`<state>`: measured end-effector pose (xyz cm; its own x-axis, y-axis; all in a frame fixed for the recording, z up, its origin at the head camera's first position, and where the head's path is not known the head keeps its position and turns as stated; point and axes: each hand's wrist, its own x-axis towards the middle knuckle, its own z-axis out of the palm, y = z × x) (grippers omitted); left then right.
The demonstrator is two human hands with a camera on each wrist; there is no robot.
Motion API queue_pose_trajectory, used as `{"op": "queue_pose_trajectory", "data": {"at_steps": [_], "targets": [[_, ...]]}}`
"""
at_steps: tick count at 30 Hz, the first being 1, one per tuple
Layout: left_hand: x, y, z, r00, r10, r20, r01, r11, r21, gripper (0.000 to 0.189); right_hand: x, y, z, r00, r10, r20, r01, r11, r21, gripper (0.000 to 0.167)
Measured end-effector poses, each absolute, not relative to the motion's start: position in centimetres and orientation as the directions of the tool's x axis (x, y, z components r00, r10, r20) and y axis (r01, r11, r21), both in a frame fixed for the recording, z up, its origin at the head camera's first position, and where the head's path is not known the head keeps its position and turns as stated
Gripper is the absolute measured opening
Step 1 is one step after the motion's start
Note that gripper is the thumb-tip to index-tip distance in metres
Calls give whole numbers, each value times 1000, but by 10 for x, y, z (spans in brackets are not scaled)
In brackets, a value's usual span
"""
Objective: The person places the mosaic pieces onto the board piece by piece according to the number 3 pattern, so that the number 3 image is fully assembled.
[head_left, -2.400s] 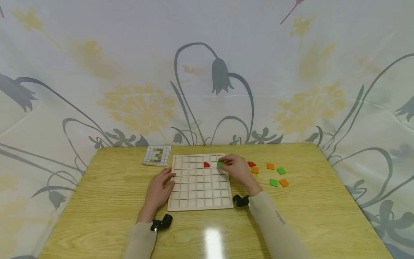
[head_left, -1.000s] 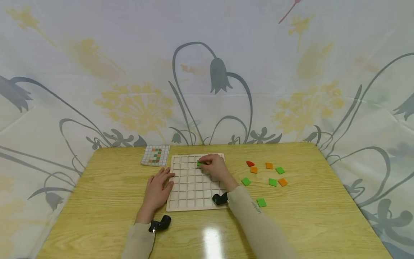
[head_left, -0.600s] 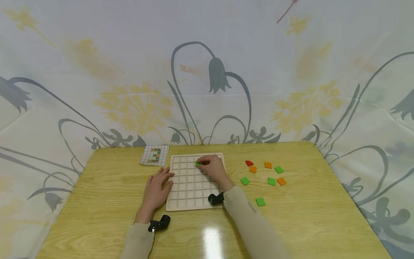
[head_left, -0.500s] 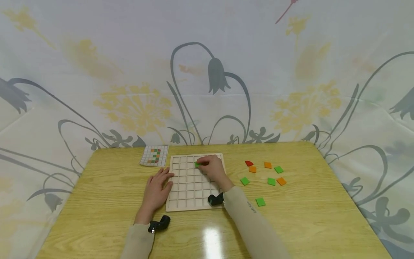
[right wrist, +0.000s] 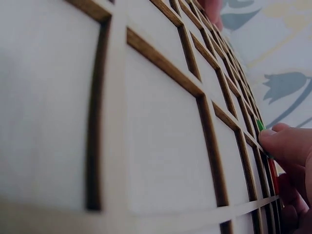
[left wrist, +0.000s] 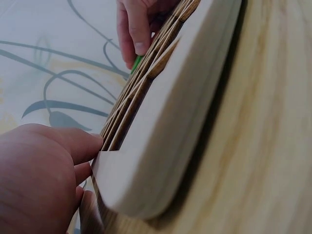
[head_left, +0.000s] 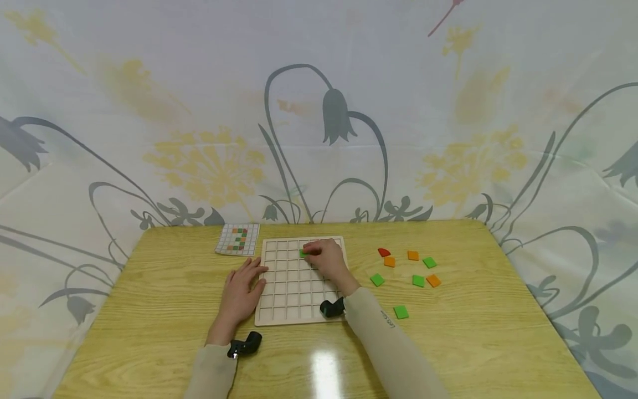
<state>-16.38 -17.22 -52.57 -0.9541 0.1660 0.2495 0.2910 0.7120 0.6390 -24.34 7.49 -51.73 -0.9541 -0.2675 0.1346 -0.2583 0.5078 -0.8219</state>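
My right hand (head_left: 326,259) pinches a green square tile (head_left: 303,254) over the upper part of the wooden grid board (head_left: 286,320). In the right wrist view the thumb presses on the green tile's edge, and a red tile (right wrist: 273,176) sits in the grid just beside it. The head view has that red tile mostly covered by my hand. My left hand (head_left: 241,293) rests along the board's left edge with its fingers extended, and in the left wrist view the fingertips touch the corner of the frame.
Right of the board lie several loose green (head_left: 401,312) and orange tiles (head_left: 413,255), plus a red quarter-circle tile (head_left: 384,252). A paper pattern card (head_left: 237,240) with a coloured grid lies at the board's upper left. A patterned curtain (head_left: 319,166) hangs behind the table.
Over the earlier frames my right hand has carried the green tile leftward from the board's right edge, past the red tile. In the last second it stays nearly still there. My left hand stays put.
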Motion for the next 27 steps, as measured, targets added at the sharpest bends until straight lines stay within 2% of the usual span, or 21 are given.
{"op": "queue_pose_trajectory", "data": {"at_steps": [7, 27], "targets": [[-163, -171, -524, -948, 164, 273, 306, 709, 636, 28, -244, 75, -516, -955, -265, 131, -248, 479, -842, 14], [-163, -171, -523, -956, 170, 240, 288, 709, 644, 28, -241, 76, -513, -957, -265, 116, -233, 470, -851, 19]]}}
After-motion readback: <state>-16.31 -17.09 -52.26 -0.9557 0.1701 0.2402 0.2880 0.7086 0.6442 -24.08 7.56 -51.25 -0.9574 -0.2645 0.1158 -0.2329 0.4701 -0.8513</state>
